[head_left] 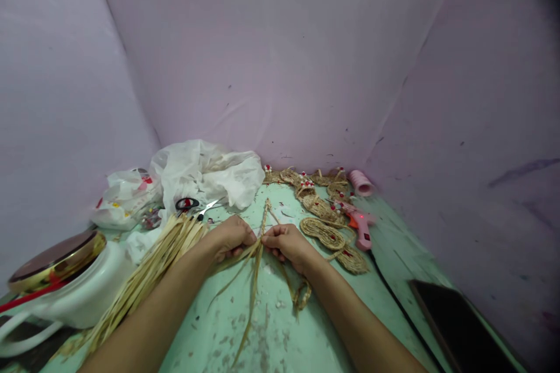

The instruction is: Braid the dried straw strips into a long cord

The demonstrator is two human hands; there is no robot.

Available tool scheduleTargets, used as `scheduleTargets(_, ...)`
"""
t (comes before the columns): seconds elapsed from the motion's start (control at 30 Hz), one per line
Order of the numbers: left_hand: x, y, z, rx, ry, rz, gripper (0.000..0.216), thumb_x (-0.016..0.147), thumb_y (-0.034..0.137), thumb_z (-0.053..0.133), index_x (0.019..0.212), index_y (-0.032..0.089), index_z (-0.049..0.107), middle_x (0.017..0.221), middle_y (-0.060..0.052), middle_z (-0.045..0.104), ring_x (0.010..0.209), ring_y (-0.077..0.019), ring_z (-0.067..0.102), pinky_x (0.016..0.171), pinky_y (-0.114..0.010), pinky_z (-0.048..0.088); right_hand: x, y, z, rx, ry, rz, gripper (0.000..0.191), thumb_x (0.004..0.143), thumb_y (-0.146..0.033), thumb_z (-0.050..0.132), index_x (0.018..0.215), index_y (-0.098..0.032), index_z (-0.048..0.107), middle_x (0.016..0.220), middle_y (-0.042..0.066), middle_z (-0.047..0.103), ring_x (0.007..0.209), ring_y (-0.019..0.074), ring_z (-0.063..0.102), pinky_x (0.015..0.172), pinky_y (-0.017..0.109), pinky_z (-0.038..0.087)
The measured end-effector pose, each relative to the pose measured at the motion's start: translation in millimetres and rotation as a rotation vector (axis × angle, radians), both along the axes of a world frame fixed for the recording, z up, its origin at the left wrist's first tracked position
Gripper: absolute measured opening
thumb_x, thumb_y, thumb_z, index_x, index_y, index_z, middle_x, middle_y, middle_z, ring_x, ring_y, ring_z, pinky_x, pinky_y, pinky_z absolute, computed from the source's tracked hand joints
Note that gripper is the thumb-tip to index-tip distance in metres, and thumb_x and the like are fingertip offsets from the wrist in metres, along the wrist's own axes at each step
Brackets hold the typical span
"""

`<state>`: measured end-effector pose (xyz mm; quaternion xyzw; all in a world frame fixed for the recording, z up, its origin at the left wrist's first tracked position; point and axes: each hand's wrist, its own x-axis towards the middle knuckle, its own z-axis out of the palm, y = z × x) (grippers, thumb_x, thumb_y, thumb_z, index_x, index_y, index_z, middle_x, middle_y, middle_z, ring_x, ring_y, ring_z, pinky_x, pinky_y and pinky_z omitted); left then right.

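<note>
Braid point(264, 218) points away, long axis near-to-far; left hand point(235, 237) and right hand point(286, 242) pinched closed on strips point(256, 282) (loose ends trailing nearward).

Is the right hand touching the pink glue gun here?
Apart. The head view shows the right hand well left of the glue gun, with woven straw pieces lying between them.

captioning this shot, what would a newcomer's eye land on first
Probably the left hand and right hand, mid-picture, pinching straw strands at the near end of a braid. Then the pink glue gun, right of the hands, and the white plastic heaped behind them, left of centre.
</note>
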<state>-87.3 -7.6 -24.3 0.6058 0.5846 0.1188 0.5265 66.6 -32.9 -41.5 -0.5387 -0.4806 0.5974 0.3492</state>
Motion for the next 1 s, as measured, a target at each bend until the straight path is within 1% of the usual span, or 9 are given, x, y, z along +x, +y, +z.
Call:
scheduleTargets(0.13, 5, -4, 7.0, -0.028, -0.03, -0.002, 0.012, 0.054, 0.027, 0.052, 0.053, 0.016, 0.047, 0.033, 0.006, 0.032, 0.031, -0.0054, 0.027, 0.034, -0.019, 0.012, -1, 0, 0.6, 0.0, -0.013, -0.01, 0.009, 0.061, -0.011, 0.053, 0.053, -0.013, 0.051, 0.038, -0.006, 0.043, 0.031, 0.0027, 0.03, 0.032, 0.017, 0.021)
scheduleTargets(0.27, 9, -6, 10.2, 0.038, -0.033, 0.017, 0.009, 0.052, 0.022, 0.051, 0.049, 0.015, 0.047, 0.033, 0.006, 0.034, 0.03, -0.0055, 0.027, 0.035, -0.02, 0.017, -1, 1, -2.0, -0.002, -0.002, -0.015, 0.008, 0.061, -0.012, 0.052, 0.053, -0.013, 0.051, 0.038, -0.006, 0.043, 0.03, 0.0028, 0.03, 0.031, 0.017, 0.021)
scheduleTargets(0.4, 11, -7, 13.2, 0.114, 0.055, 0.023, 0.004, 0.049, 0.015, 0.052, 0.052, 0.013, 0.053, 0.034, 0.006, 0.038, 0.034, -0.0063, 0.032, 0.036, -0.02, 0.023, 0, 1, -3.5, -0.001, 0.035, -0.011, 0.009, 0.061, -0.013, 0.054, 0.052, -0.013, 0.051, 0.038, -0.006, 0.043, 0.031, 0.0031, 0.03, 0.031, 0.017, 0.021)
scheduleTargets(0.53, 10, -5, 13.4, 0.154, 0.12, 0.022, 0.004, 0.05, 0.011, 0.051, 0.051, 0.012, 0.054, 0.032, 0.006, 0.036, 0.032, -0.0057, 0.03, 0.036, -0.019, 0.021, 1, 2, -3.4, 0.005, 0.051, -0.002, 0.01, 0.061, -0.015, 0.056, 0.053, -0.013, 0.052, 0.039, -0.006, 0.044, 0.032, 0.0032, 0.031, 0.031, 0.017, 0.022)
scheduleTargets(0.63, 9, -4, 10.7, 0.106, 0.059, 0.02, 0.005, 0.053, 0.015, 0.051, 0.049, 0.013, 0.052, 0.03, 0.006, 0.033, 0.03, -0.0053, 0.027, 0.034, -0.02, 0.018, 1, 2, -3.8, -0.002, 0.052, 0.004, 0.01, 0.062, -0.015, 0.056, 0.053, -0.013, 0.051, 0.039, -0.006, 0.044, 0.031, 0.0032, 0.03, 0.031, 0.017, 0.021)
scheduleTargets(0.7, 7, -2, 8.6, 0.045, 0.003, 0.049, 0.009, 0.055, 0.021, 0.054, 0.051, 0.013, 0.051, 0.03, 0.006, 0.034, 0.029, -0.0053, 0.027, 0.033, -0.019, 0.016, 1, 2, -4.0, -0.003, 0.049, 0.007, 0.01, 0.063, -0.015, 0.056, 0.053, -0.013, 0.052, 0.039, -0.006, 0.043, 0.031, 0.0032, 0.03, 0.031, 0.017, 0.021)
scheduleTargets(0.77, 3, 1, 7.0, -0.015, -0.054, 0.114, 0.012, 0.054, 0.024, 0.056, 0.056, 0.013, 0.053, 0.035, 0.004, 0.042, 0.029, -0.0048, 0.028, 0.033, -0.018, 0.014, 1, 2, -3.8, -0.004, 0.047, 0.008, 0.01, 0.063, -0.015, 0.056, 0.054, -0.013, 0.052, 0.038, -0.006, 0.043, 0.031, 0.0032, 0.03, 0.031, 0.017, 0.021)
scheduleTargets(0.87, -3, 7, 6.1, -0.071, -0.144, 0.215, 0.02, 0.05, 0.022, 0.058, 0.067, 0.012, 0.054, 0.05, 0.001, 0.056, 0.031, -0.003, 0.03, 0.032, -0.017, 0.013, 1, 2, -3.7, -0.011, 0.047, 0.005, 0.012, 0.063, -0.017, 0.056, 0.053, -0.014, 0.051, 0.038, -0.006, 0.042, 0.031, 0.0032, 0.03, 0.031, 0.017, 0.021)
scheduleTargets(1.0, -1, 6, 6.5, -0.099, -0.181, 0.216, 0.029, 0.047, 0.017, 0.057, 0.075, 0.013, 0.055, 0.053, -0.001, 0.059, 0.032, -0.0036, 0.031, 0.033, -0.017, 0.015, 0, 2, -5.0, 0.004, 0.04, 0.006, 0.011, 0.063, -0.016, 0.056, 0.053, -0.013, 0.052, 0.04, -0.005, 0.044, 0.032, 0.0031, 0.031, 0.031, 0.017, 0.022)
